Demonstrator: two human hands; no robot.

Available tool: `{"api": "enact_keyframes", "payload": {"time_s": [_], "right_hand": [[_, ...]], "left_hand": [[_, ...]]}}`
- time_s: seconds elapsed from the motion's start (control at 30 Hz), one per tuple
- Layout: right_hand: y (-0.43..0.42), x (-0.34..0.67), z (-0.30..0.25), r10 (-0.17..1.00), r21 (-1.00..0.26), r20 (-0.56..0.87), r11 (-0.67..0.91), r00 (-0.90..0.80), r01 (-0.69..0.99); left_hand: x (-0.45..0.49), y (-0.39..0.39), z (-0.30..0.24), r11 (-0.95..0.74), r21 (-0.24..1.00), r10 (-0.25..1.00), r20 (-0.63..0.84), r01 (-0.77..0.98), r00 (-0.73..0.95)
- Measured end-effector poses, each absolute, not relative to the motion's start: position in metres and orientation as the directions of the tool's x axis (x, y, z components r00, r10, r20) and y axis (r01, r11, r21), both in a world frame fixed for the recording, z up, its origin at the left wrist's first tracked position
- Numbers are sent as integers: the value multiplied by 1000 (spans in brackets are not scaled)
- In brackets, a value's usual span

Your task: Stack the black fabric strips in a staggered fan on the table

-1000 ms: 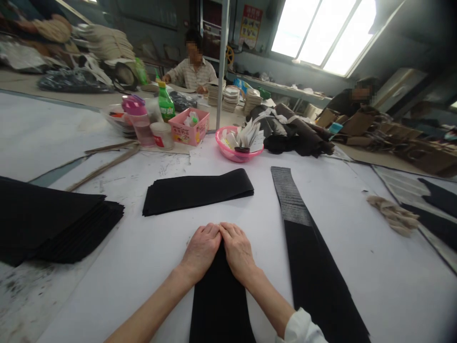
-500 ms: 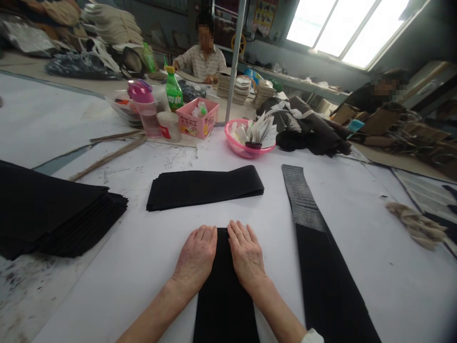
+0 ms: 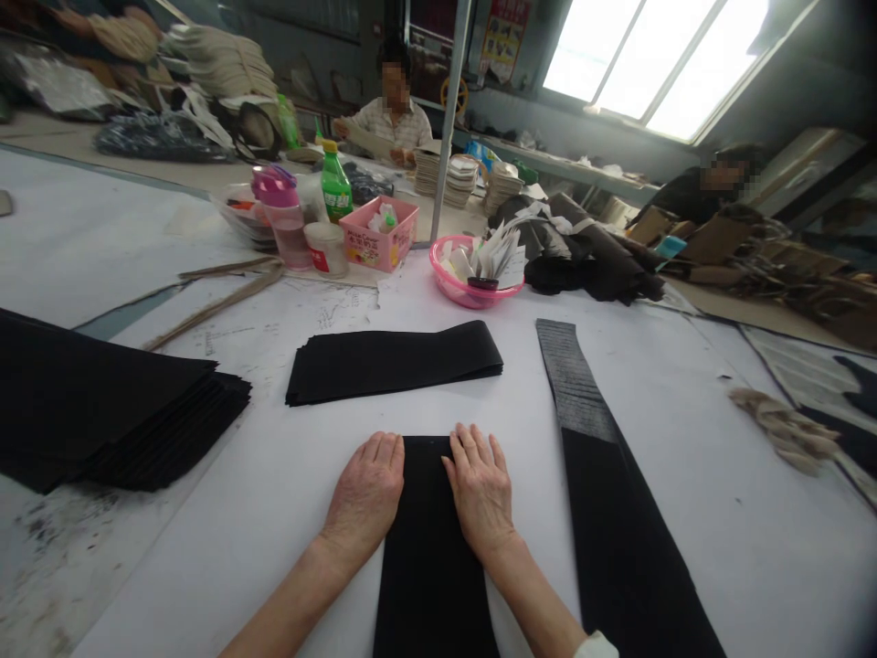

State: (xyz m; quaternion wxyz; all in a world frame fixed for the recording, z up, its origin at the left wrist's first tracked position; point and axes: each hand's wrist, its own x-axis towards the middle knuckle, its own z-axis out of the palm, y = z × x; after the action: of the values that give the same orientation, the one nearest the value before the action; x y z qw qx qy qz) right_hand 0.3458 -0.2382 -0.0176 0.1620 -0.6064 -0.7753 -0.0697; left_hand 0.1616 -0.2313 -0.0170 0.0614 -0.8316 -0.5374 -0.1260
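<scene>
A folded strip of black fabric (image 3: 428, 548) lies lengthwise in front of me on the white table (image 3: 274, 475). My left hand (image 3: 364, 493) rests flat on its left edge, fingers stretched out. Flat on the strip's right edge lies my right hand (image 3: 481, 489), fingers slightly spread. The hands sit apart with black fabric showing between them. Beyond them lies a stack of folded black pieces (image 3: 390, 361). A long black strip (image 3: 603, 466) runs along the table to my right.
A big pile of black sheets (image 3: 102, 411) sits at the left. A pink bowl (image 3: 472, 274), pink box (image 3: 380, 236), green bottle (image 3: 335, 187) and pink-lidded cup (image 3: 280, 219) stand at the back. Two seated people work behind. A beige rag (image 3: 785, 425) lies at the right.
My hands have slid apart from touching at the strip's top end to its two side edges, flattening as they went. The camera has shifted slightly.
</scene>
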Motion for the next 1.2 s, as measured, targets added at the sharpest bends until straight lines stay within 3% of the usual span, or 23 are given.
{"api": "enact_keyframes", "payload": {"time_s": [0.47, 0.7, 1.03, 1.2], "right_hand": [[-238, 345, -20, 922, -116, 352, 215, -163, 970], [-238, 339, -8, 884, -37, 339, 353, -320, 935], [-232, 344, -7, 888, 16, 253, 393, -385, 919], [-234, 354, -15, 892, 17, 292, 356, -345, 935]], "left_hand": [[161, -233, -10, -309, 113, 885, 398, 944, 242], [184, -225, 4, -562, -69, 788, 259, 824, 559], [179, -220, 3, -587, -97, 776, 215, 804, 593], [165, -222, -2, -570, -84, 789, 222, 817, 573]]}}
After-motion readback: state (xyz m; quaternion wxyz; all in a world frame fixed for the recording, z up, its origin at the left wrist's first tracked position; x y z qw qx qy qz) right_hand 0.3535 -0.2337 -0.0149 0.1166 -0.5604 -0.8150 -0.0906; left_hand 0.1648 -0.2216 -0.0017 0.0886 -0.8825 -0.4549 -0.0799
